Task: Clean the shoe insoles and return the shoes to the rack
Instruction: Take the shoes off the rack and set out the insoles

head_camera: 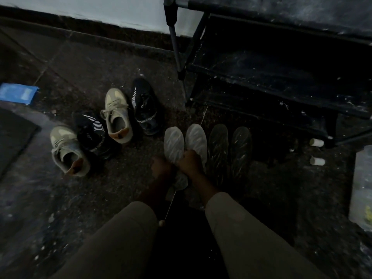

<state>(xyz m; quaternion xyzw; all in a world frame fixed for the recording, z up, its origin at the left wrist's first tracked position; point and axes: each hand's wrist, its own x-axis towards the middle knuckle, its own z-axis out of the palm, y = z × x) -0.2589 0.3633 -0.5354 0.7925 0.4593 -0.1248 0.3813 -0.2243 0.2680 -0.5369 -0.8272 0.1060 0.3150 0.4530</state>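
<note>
- Dim, speckled dark floor (84, 198) fills the view, with a pale wall (100, 9) and dark skirting running across the top; the widest bare stretch is lower left.
- Black shoe rack (281, 63) crowds the upper right, shelves dusty and showing no shoes, its grey leg (177, 49) planted just left of the shelf edges.
- Two sleeved forearms reach in from the bottom edge, meeting at the centre.
- Dark mat (14, 137) sits against the left edge, a blue packet (18, 93) just above it.
- Four shoes cluster centre-left: a beige sneaker (117, 115) beside a black sneaker (146, 107), and a second beige sneaker (67, 152) touching a second black sneaker (92, 131).
- Four insoles lie side by side in front of the rack: two pale insoles (174, 141) on the left, two dark insoles (218, 143) on the right, barely any gap between them.
- Left hand (163, 168) is closed around the heel end of the pale insoles; what else it grips is too dark to tell.
- Right hand (190, 162) presses down on the pale insoles, fingers curled over them.
- Two small white cylinders (317, 142) rest near the rack's lower right corner.
</note>
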